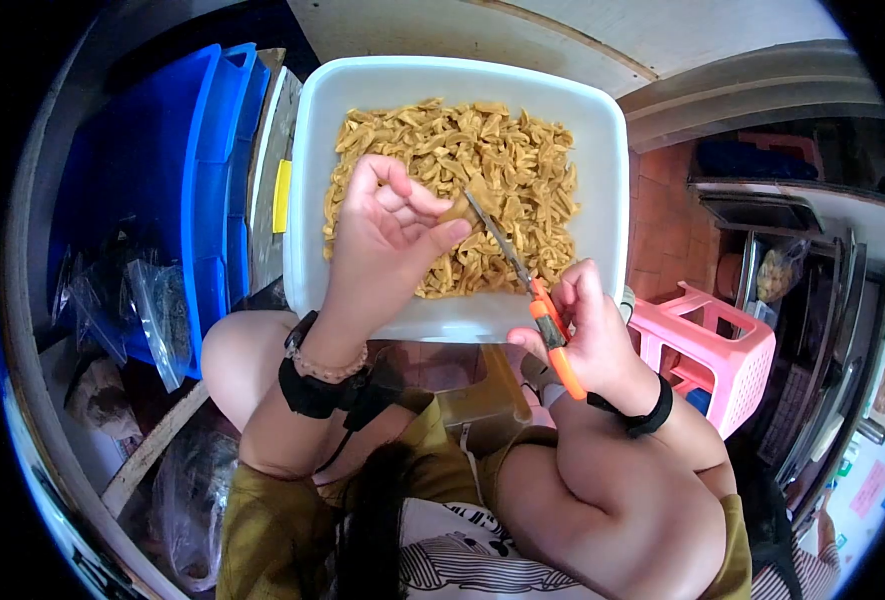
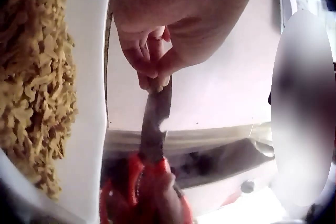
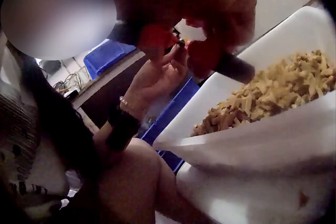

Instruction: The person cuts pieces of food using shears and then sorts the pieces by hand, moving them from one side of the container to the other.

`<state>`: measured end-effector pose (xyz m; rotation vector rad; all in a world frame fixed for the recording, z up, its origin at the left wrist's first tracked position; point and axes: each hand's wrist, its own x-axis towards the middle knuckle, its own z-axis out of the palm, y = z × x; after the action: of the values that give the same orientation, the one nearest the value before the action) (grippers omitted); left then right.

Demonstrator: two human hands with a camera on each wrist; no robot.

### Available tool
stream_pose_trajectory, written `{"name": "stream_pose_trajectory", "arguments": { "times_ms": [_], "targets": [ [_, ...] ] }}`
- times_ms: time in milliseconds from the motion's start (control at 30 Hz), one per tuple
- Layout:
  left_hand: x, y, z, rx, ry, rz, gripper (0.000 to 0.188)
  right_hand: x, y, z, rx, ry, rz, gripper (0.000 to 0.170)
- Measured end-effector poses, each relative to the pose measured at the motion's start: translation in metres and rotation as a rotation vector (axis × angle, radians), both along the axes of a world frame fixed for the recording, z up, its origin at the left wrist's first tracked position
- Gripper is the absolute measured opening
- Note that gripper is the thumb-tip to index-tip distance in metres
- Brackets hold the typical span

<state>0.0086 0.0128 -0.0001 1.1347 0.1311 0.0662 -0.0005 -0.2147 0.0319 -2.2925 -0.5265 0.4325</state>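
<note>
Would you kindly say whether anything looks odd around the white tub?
Possibly: in the right wrist view, a brown spot breaks the plain white surface below the tub; scrap or stain, I cannot tell.

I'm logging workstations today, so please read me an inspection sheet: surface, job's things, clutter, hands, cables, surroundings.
Surface: white tub in front of the person; what supports it is unclear.
Job's things: tan strips spread inside the tub; orange-handled scissors above them, blades beside a tan piece.
Clutter: clear plastic bags by the blue bins, at the head view's left.
Hands: left hand pinches the tan piece; right hand grips the scissors.
Cables: thin black cord near the left wrist; what look like loose wires in the background.
Surroundings: pink stool and tiled floor at the head view's right.
</note>
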Motion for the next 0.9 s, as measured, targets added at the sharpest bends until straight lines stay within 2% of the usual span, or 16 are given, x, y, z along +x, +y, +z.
{"name": "stream_pose_trajectory", "arguments": {
  "times_ms": [33,100,133,200,267,333,367,433,467,533,567,633,667,733,900],
  "targets": [
    [-0.001,-0.002,0.000,-0.001,-0.003,0.006,0.042,0.001,0.000,0.003,-0.043,0.012,0.023,0.062],
    [-0.006,-0.008,0.002,0.284,-0.088,-0.078,0.036,0.003,0.000,0.003,-0.039,0.026,0.040,0.063],
    [-0.010,-0.011,0.006,0.287,-0.089,-0.073,0.036,0.003,0.000,0.002,-0.034,0.047,0.046,0.064],
    [-0.016,-0.015,0.015,0.766,-0.114,-0.112,0.029,0.003,-0.001,0.002,-0.064,0.077,0.048,0.065],
    [-0.016,-0.015,0.009,0.735,-0.120,-0.087,0.025,0.003,-0.002,0.002,-0.088,0.079,0.058,0.064],
    [-0.013,-0.010,0.004,0.913,-0.198,-0.034,0.031,0.001,-0.005,-0.004,-0.084,0.058,0.033,0.064],
    [-0.011,-0.008,0.002,0.914,-0.197,-0.034,0.031,0.000,-0.006,-0.007,-0.077,0.037,0.005,0.064],
    [-0.007,-0.006,-0.001,0.759,-0.163,0.038,0.034,0.000,-0.006,-0.007,-0.054,0.067,-0.036,0.064],
    [-0.004,-0.005,-0.003,0.760,-0.163,0.038,0.034,0.000,-0.006,-0.007,-0.033,0.096,-0.076,0.064],
    [0.001,-0.005,-0.005,0.421,-0.129,0.153,0.033,0.000,-0.010,-0.007,0.001,0.108,-0.095,0.065],
    [0.002,-0.004,-0.003,0.420,-0.129,0.153,0.033,0.001,-0.011,-0.008,0.033,0.119,-0.113,0.065],
    [0.003,0.001,0.002,0.066,0.037,0.121,0.036,0.001,-0.013,-0.008,0.042,0.078,-0.082,0.066],
    [0.003,0.002,0.001,0.065,0.037,0.120,0.036,0.000,-0.013,-0.008,0.050,0.036,-0.050,0.067],
    [0.003,0.004,-0.002,-0.313,0.207,0.063,0.036,0.002,-0.013,-0.007,0.040,-0.014,0.008,0.068],
    [-0.001,0.000,-0.008,-0.311,0.190,-0.013,0.034,0.002,-0.009,-0.006,0.023,-0.058,0.101,0.071]
  ]
}}
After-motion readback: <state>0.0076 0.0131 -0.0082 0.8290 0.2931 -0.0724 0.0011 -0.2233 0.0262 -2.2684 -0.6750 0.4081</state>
